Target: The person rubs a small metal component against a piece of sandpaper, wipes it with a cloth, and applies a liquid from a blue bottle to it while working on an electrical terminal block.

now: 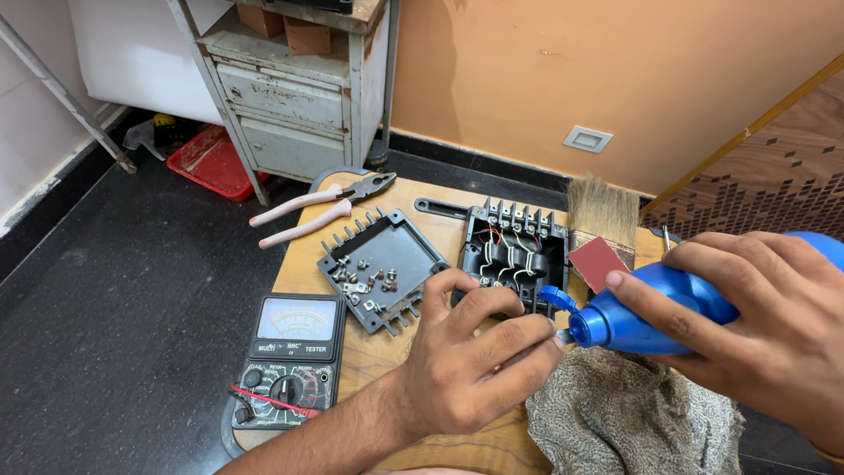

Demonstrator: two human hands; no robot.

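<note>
I hold a blue blower (pixel 668 312) in my right hand (pixel 765 325). It's smooth, shiny plastic, fat at the back & thin at the front, w/ a small nozzle tip (pixel 556 297). My right fingers wrap round its fat part, so that hand is grasping it. It sits at the near right of the surface (pixel 369 352), just above a grey cloth (pixel 633 418).

My left hand (pixel 470 352) is in the middle, near me. Its fingers are curled & pinch the front end of the blower, right by the tip. The thumb side touches a black box (pixel 514 251) w/ wires inside.

That box is open. I see red, white & blue wires in it, & a row of metal bits on its far edge. Can't count those bits for sure.

Left of it lies 1 black lid (pixel 382 268), turned up like a tray. Little silver screws (pixel 365 280) lie in it, approx 10, too small to count right.

Other stuff: 1 pair of pliers (pixel 321 209) w/ pink handles, far left on the surface. 1 meter (pixel 290 356) w/ a dial, near left, hanging a bit over the edge. 1 brush (pixel 602 224) w/ pale hairs & a red band, far right, just behind the blower.

Off the surface, far left, there's 1 old metal cabinet (pixel 294 97) on the dark floor (pixel 114 290), & 1 red tray (pixel 211 158) beside it.
</note>
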